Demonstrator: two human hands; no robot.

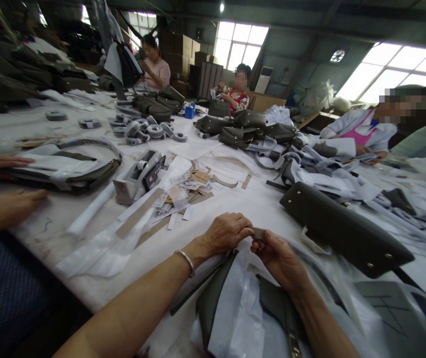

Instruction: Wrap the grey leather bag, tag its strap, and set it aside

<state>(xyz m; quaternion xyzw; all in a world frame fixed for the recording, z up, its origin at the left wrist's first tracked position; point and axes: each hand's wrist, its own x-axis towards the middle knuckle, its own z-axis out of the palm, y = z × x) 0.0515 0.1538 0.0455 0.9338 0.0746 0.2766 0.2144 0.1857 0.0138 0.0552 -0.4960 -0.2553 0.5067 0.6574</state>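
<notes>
My left hand [227,231] and my right hand [280,258] meet in the middle of the view, fingers pinched. Between their fingertips is a short grey-brown strip [259,233], gripped at either end. Right below them lies a dark olive handbag [215,303], partly covered by white wrapping paper [237,298] and clear plastic. A gold-coloured metal fitting [294,344] shows on the bag near my right forearm. Part of the bag is hidden behind that forearm.
Another olive handbag [343,228] lies on its side at right. Paper and card scraps [198,181], a tape dispenser [138,176] and wrapped rolls [155,131] are spread over the white table [194,136]. A co-worker's hands [7,211] touch a wrapped bag [71,169] at left. Other people sit opposite.
</notes>
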